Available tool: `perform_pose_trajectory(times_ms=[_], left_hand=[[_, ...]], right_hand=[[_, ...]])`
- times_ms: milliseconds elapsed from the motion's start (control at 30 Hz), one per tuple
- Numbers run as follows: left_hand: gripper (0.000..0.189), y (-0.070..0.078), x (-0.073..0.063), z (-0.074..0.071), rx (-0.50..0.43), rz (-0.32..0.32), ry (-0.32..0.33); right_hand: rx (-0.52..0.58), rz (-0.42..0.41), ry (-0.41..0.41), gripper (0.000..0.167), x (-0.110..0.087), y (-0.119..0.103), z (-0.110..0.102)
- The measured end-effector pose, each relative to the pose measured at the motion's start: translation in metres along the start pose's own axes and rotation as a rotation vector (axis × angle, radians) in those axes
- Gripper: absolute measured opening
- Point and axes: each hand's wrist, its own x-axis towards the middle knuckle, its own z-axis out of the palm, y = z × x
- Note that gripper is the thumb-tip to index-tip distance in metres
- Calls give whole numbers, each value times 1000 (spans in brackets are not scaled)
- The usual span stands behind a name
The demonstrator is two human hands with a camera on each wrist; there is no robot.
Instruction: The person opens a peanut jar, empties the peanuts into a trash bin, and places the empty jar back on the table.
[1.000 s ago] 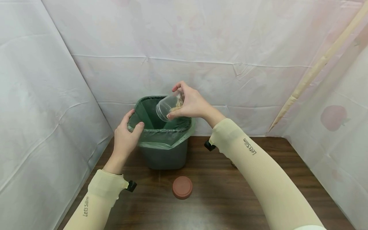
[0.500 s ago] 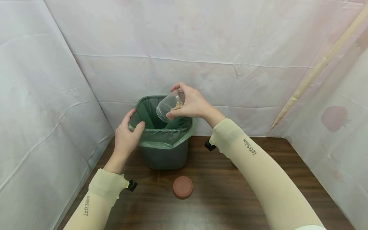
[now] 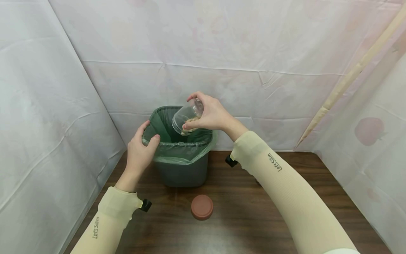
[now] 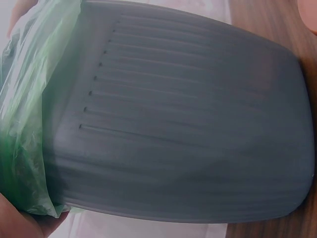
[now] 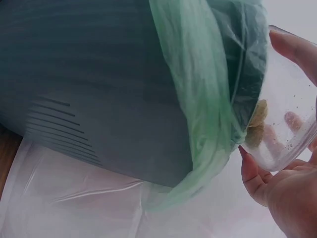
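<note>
My right hand (image 3: 215, 113) holds a clear plastic jar (image 3: 181, 119) over the trash bin (image 3: 184, 175), its mouth tilted down and left into the opening. Light brown pieces (image 5: 256, 125) lie inside the jar near its mouth; the right wrist view also shows small crumbs on its wall. A green bag (image 3: 176, 155) lines the grey bin and folds over its rim. With thumb and fingers spread, my left hand (image 3: 138, 150) grips the rim at the bin's near left corner. In the left wrist view the bin's ribbed side fills most of the picture.
A round reddish-brown lid (image 3: 202, 207) lies on the dark wood table (image 3: 234, 215) in front of the bin. White cloth walls (image 3: 272, 91) enclose the back and both sides. A small dark thing shows partly behind my right sleeve (image 3: 282, 176).
The light brown pieces have slid down the jar from its base toward its mouth. The jar tilts slightly more steeply. My left hand keeps its grip on the bin.
</note>
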Motion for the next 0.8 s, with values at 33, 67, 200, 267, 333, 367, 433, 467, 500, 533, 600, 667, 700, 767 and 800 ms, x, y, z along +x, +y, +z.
perform_pose_trajectory(times_ms=[33,67,200,267,333,367,433,467,500,533,600,667,700,767,800], left_hand=[[65,0,0,0,2,0,-2],[65,0,0,0,4,2,-3],[65,0,0,0,7,5,-6],[65,0,0,0,6,3,-9],[65,0,0,0,7,1,-8],[65,0,0,0,7,0,-7],[65,0,0,-1,7,1,-9],[65,0,1,-1,7,2,-8],[65,0,0,-1,7,2,-8],[65,0,0,-1,5,2,-8],[65,0,1,-1,5,0,-9],[65,0,1,-1,6,-2,-9],[64,0,1,-1,6,-3,-8],[64,0,1,-1,7,-4,-7],[64,0,1,0,8,-3,-6]], right_hand=[[-2,1,0,82,0,-1,0],[-3,-2,2,82,0,-1,0],[-7,-8,3,82,1,-3,0],[-13,-6,2,81,1,-3,1],[-19,-7,-2,81,1,-4,1],[-21,-7,-5,81,1,-4,1],[-28,-5,-10,80,1,-4,2],[-30,-4,-14,80,1,-4,2],[-33,-4,-18,80,1,-4,2],[-36,-2,-22,80,1,-5,2],[-42,-1,-32,81,1,-6,2],[-49,-7,-45,81,1,-7,3],[-53,-10,-51,82,1,-7,3],[-62,-22,-63,82,1,-8,4],[-67,-30,-67,82,2,-9,4]])
